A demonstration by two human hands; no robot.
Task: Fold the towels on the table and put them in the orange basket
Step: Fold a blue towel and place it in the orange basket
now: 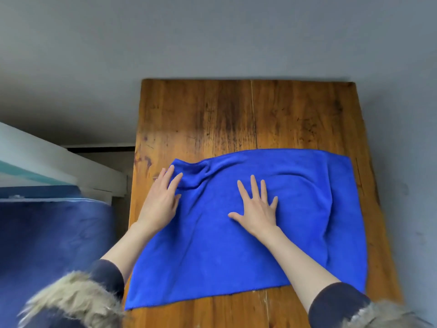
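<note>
A bright blue towel [295, 204] lies spread out on the wooden table [236, 114], covering its near half. Its far left corner is bunched and wrinkled. My left hand [160, 202] lies flat with straight fingers on the towel's left edge, fingertips at the bunched corner. My right hand [256, 207] presses flat on the middle of the towel, fingers spread. No orange basket is in view.
The far half of the table shows bare wood up to a grey wall [212, 39]. Left of the table stands a white frame [59, 159] with dark blue fabric [54, 233] below it. Fur-trimmed sleeves [71, 301] fill the bottom corners.
</note>
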